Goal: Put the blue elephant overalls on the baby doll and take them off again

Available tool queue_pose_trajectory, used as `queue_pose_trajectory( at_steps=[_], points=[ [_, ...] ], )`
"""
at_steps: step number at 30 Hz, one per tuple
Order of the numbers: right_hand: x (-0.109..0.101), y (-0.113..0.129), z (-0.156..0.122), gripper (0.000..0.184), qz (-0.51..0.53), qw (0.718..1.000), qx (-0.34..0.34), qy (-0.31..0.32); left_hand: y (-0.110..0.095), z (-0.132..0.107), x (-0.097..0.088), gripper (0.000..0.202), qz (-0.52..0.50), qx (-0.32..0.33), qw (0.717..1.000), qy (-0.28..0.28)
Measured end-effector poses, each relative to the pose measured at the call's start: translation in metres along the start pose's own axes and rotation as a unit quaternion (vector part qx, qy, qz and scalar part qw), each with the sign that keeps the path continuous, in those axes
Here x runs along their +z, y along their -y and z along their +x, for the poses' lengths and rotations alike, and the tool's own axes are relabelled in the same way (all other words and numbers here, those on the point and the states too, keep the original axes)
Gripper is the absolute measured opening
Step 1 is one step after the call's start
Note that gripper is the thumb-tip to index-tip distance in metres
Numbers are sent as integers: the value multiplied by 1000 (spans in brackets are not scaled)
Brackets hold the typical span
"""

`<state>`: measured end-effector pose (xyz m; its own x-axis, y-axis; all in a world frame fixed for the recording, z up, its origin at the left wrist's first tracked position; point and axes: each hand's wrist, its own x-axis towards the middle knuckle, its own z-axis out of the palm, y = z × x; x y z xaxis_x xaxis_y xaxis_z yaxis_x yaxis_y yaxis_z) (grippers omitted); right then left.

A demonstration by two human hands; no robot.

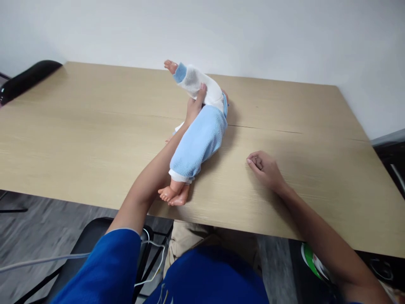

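Note:
A baby doll (202, 137) in light blue fleece trousers and a white top with blue cuffs lies on its side on the wooden table (110, 139). Its bare feet point toward me near the front edge, and one arm reaches up to the left. The head is almost wholly hidden behind the body. My left hand (196, 103) is closed around the doll at its chest and upper arm, thumb on the white sleeve. To the right of the doll, my right hand (264, 168) rests over the tabletop with its fingers curled in and nothing visible in them.
A white wall (221, 38) stands behind the table. At the lower left is a black chair (91, 240) with a white cable (44, 262) running across. Another black chair back (31, 80) touches the far left side. Below my right arm sits a green and white object (311, 261).

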<state>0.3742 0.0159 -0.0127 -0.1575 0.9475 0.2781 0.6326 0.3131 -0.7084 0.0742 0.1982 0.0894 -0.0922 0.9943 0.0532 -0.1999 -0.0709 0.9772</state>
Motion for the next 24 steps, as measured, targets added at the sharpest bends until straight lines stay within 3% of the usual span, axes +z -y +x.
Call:
queue_pose_trajectory(
  at_steps=[2,8,14,19,22,24],
  points=[
    [-2,-1,1,13,5,1000,2,5,7,3,2,41,13,29,999,30],
    [-4,-1,2,22,10,1000,10,15,32,17,5,98,94,89,989,74],
    [-6,-1,3,19,10,1000,6,21,31,3,22,122,215,84,968,95],
    [-4,-5,2,21,37,999,28,5,50,9,36,114,190,151,961,129],
    [-4,-9,6,39,136,987,79,-36,66,15,46,98,198,212,941,172],
    [-9,-13,11,55,233,963,121,-54,74,14,54,87,241,249,915,206]
  ],
)
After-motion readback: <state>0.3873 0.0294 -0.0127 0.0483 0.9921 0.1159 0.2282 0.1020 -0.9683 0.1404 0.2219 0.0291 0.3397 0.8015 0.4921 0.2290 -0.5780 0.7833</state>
